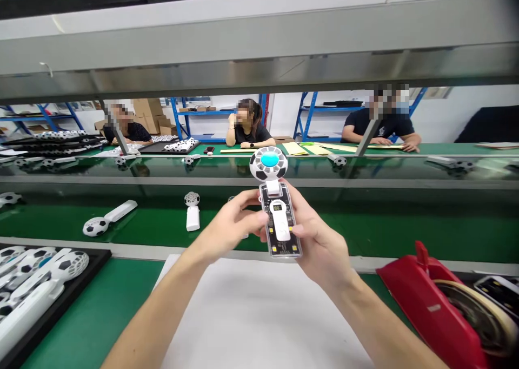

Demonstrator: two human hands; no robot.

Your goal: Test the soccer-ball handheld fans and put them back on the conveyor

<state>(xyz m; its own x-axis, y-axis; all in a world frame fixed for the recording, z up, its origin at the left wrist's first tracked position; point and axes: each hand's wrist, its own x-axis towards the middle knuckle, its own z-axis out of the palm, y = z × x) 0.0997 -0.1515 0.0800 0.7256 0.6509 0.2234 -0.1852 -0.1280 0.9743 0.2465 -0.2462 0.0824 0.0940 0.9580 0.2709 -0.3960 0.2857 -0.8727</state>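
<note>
A handheld fan (280, 225) is held upright between my two hands, above a white sheet (259, 315). Its round head has a black-and-white football pattern with a blue centre, and its body is clear, with a dark circuit board and a white strip showing inside. My left hand (239, 217) grips the body's left edge, thumb on the front. From the other side my right hand (320, 236) closes round the body, its thumb also on the front face. The fingers behind the fan are partly hidden.
White football-patterned fans (193, 211) lie on the green belt (154, 228) ahead. A black tray (97, 258) of similar fans stands at the left. To the right is a red tape dispenser (430, 298). Several people sit across the line, beneath a metal overhead beam (259, 39).
</note>
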